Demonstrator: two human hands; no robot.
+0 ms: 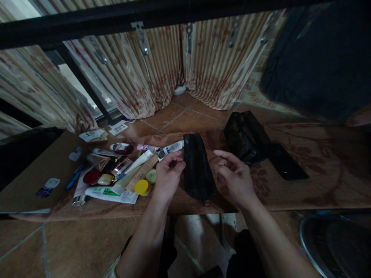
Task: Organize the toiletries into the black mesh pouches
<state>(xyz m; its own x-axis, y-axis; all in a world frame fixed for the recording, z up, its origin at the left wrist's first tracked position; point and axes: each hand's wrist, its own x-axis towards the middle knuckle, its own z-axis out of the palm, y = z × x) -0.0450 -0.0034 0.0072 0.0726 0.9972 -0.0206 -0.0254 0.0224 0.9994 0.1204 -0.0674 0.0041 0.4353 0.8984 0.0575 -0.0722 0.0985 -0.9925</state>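
Note:
A long black zippered pouch (198, 170) lies on the patterned brown cloth in front of me, between my two hands. My left hand (169, 174) is at its left edge, thumb and forefinger slightly apart; whether the fingertips touch the pouch is hard to tell. To the pouch's right, my right hand (235, 177) hovers with fingers apart and holds nothing. Left of my left hand spreads a heap of toiletries: a yellow-lidded jar (143, 187), a green-lidded jar (151, 176), a white and green tube (111, 194) and a dark red round container (92, 177).
A black box-shaped bag (246, 135) stands at the right, beside a flat black glossy object (288, 162). An open cardboard box (26, 177) sits at the far left. Curtains (130, 73) hang behind the covered surface (290, 197). A round dark basin (333, 247) is lower right.

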